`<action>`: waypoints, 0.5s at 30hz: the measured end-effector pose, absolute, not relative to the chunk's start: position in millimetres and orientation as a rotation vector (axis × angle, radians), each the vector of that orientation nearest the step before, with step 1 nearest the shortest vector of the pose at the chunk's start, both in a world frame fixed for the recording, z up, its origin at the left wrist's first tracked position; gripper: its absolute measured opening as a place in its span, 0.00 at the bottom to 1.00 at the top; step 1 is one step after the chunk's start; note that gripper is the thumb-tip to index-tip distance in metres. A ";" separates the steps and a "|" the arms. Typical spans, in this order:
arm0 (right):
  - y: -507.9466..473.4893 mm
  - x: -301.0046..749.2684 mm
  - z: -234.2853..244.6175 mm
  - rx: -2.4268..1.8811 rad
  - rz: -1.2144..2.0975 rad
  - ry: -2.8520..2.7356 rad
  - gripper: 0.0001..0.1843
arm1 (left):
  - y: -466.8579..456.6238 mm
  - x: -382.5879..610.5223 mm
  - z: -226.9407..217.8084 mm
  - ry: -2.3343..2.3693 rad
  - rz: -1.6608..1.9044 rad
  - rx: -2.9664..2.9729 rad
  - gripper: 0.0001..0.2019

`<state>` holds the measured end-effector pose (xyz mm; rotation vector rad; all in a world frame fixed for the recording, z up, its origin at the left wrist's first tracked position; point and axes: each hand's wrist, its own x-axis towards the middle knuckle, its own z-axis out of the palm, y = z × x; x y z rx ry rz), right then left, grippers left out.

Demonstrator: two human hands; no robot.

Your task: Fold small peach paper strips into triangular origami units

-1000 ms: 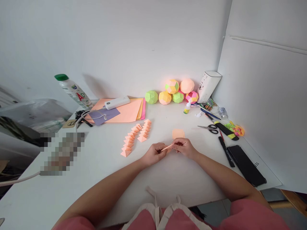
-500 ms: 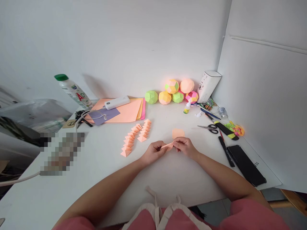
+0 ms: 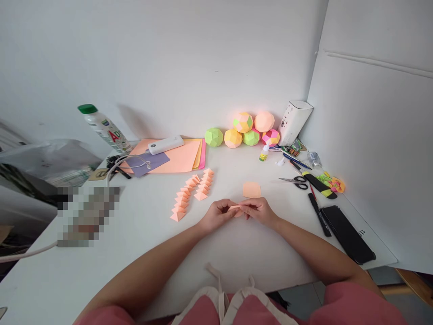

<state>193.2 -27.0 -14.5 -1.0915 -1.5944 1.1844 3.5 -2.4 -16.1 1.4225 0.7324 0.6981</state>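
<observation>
"Why is the power bank (image 3: 165, 145) lying on those sheets (image 3: 186, 155), right of the bottle (image 3: 106, 131)?"

"Perhaps to weigh them down; the purple sheet (image 3: 154, 163) is partly under it too."

"And the two rows (image 3: 203, 185) of folded pieces?"

"Beyond the left hand (image 3: 216, 216) and left of it, likely to keep them tidy and unsquashed."

"What do the hands have?"

"One peach slip (image 3: 234, 208), between them, in front of the body. The left pinches one end, thumb uppermost, fingers curled. The right hand (image 3: 262, 211) pinches the other, knuckles up. Both are nearly closed, tips almost meeting, probably to steady something light. The fingers beneath are hidden. The forearms slant inward from either side."

"The squares (image 3: 252, 189)?"

"Just beyond the right hand on the desk (image 3: 233, 176), presumably for easy reach. The balls (image 3: 243, 128) are heaped against the wall, maybe for safety. The glue (image 3: 264, 152), scissors (image 3: 297, 181), cutter (image 3: 318, 184) and phone (image 3: 348, 234) lead rightward, seemingly clear of the work."
</observation>
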 end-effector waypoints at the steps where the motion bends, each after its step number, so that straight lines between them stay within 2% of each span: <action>1: -27.0 193.4 -14.3 -1.100 1.190 -1.583 0.13 | -2.9 4.1 -15.8 0.749 0.710 1.396 0.15; 15: -25.4 195.4 -17.8 -1.136 1.243 -1.556 0.13 | -2.2 6.3 -20.1 0.856 0.756 1.322 0.16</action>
